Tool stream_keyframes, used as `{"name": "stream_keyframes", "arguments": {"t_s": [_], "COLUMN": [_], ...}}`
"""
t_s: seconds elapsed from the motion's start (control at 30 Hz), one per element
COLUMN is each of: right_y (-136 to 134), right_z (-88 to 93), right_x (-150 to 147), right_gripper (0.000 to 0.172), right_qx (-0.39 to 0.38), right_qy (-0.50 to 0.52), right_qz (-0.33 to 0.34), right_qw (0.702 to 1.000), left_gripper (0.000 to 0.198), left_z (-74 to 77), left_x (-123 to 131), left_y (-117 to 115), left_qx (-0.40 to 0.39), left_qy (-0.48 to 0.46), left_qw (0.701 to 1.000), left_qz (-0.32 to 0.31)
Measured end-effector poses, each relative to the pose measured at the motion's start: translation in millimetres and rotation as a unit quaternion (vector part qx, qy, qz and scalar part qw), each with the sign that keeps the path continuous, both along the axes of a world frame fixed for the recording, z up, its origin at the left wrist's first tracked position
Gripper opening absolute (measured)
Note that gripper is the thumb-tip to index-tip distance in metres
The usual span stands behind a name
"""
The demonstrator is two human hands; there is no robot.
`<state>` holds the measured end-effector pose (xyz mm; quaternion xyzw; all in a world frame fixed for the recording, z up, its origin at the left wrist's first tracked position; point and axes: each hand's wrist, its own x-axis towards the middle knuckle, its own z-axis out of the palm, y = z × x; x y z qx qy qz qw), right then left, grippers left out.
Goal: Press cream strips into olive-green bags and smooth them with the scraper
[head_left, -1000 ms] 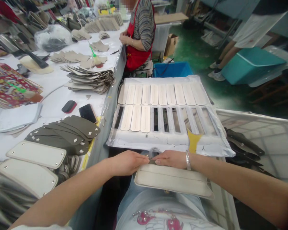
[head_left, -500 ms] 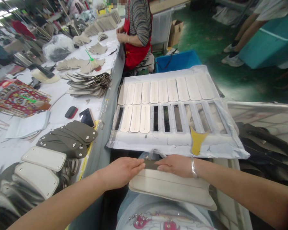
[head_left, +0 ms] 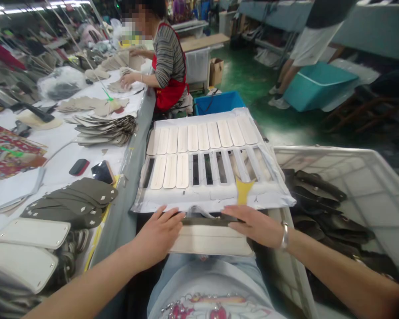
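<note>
A cream folded panel (head_left: 213,243) with a dark strip along its far edge lies in front of my body, just below the white tray. My left hand (head_left: 161,237) rests at its left end, fingers stretched and apart. At the right end, my right hand (head_left: 257,226), with a silver bracelet, lies over the dark edge with its fingers extended. Both thumbs' contact with the panel is partly hidden. Beyond my hands is the white slotted tray (head_left: 213,201), with rows of narrow cream strips (head_left: 182,170) on it. A yellow forked piece (head_left: 244,190) sits at its near edge.
Dark grey pieces (head_left: 73,199) and white panels (head_left: 33,232) are stacked on the left table, near a phone (head_left: 103,172). A wire-sided bin (head_left: 359,155) of dark pieces stands at right. A co-worker in a red apron (head_left: 169,91) works beyond; a blue bin (head_left: 219,104) is behind the tray.
My hands have moved apart, from the middle of the panel's far edge to its two ends. The view has turned right. The co-worker's hands have separated and reach over the table.
</note>
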<state>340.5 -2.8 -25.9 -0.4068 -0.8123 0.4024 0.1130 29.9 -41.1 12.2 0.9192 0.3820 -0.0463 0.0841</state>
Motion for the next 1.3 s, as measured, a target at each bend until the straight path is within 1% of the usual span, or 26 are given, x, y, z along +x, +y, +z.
{"name": "stream_keyframes", "arguments": {"t_s": [0.07,0.13,0.2,0.27,0.33,0.4,0.47,0.63,0.73,0.83,0.93,1.07,1.13,1.17,1.2,1.23,1.3], "right_y": [-32.0,-65.4,-92.3,-108.6,-115.8,-117.6,-117.6,-118.1,-121.2,-125.5,-127.2,-125.1,-124.5,-124.8,-125.3,-126.1,-127.8], "right_z": [5.9,4.0,-5.4,-17.6,-26.5,-29.1,-26.7,-17.3,-16.0,-16.6,-17.9,-21.5,-23.2,-23.7,-23.9,-23.9,-23.5], "right_x": [11.5,18.3,18.3,12.3,4.4,-1.5,-3.9,-6.7,-14.9,-25.0,-31.7,-32.6,-29.6,-27.7,-25.6,-23.6,-21.3], "right_gripper": [0.034,0.029,0.025,0.017,0.011,0.011,0.012,0.012,0.013,0.012,0.012,0.009,0.019,0.025,0.028,0.03,0.038], "right_qx": [0.107,0.185,0.239,0.275,0.305,0.324,0.335,0.357,0.368,0.364,0.347,0.323,0.309,0.292,0.263,0.218,0.094], "right_qy": [0.01,0.014,0.011,0.007,0.007,0.006,-0.001,-0.026,-0.052,-0.089,-0.112,-0.078,-0.057,-0.06,-0.075,-0.097,-0.135], "right_qz": [-0.049,-0.075,-0.096,-0.123,-0.152,-0.177,-0.186,-0.177,-0.202,-0.241,-0.275,-0.333,-0.38,-0.404,-0.419,-0.422,-0.392], "right_qw": [0.993,0.98,0.966,0.953,0.94,0.929,0.924,0.917,0.906,0.895,0.89,0.883,0.87,0.865,0.866,0.874,0.905], "left_gripper": [0.033,0.036,0.033,0.025,0.018,0.018,0.019,0.021,0.019,0.02,0.018,0.013,0.01,0.009,0.007,0.006,0.004], "left_z": [2.7,-0.4,-9.3,-20.6,-29.6,-33.5,-33.0,-29.8,-32.3,-34.5,-33.0,-25.9,-21.9,-20.1,-18.6,-17.4,-15.8], "left_x": [21.8,45.7,67.1,82.1,89.6,91.7,91.8,94.9,98.4,101.7,104.5,108.3,110.4,111.3,112.0,112.4,112.5], "left_y": [-12.3,-25.9,-37.6,-45.5,-49.9,-52.4,-53.9,-56.2,-59.4,-63.6,-63.8,-56.4,-52.1,-50.5,-49.2,-48.2,-46.9], "left_qx": [-0.022,-0.061,-0.086,-0.083,-0.064,-0.049,-0.035,-0.007,0.012,0.023,0.009,-0.021,-0.034,-0.038,-0.04,-0.041,-0.045], "left_qy": [-0.069,-0.136,-0.173,-0.185,-0.187,-0.184,-0.173,-0.141,-0.137,-0.146,-0.16,-0.156,-0.142,-0.133,-0.125,-0.117,-0.106], "left_qw": [0.997,0.989,0.981,0.979,0.98,0.981,0.984,0.99,0.99,0.988,0.983,0.976,0.975,0.976,0.976,0.977,0.978], "left_qz": [0.02,0.023,0.02,0.024,0.032,0.033,0.026,0.012,0.019,0.045,0.088,0.148,0.165,0.169,0.172,0.173,0.174]}}
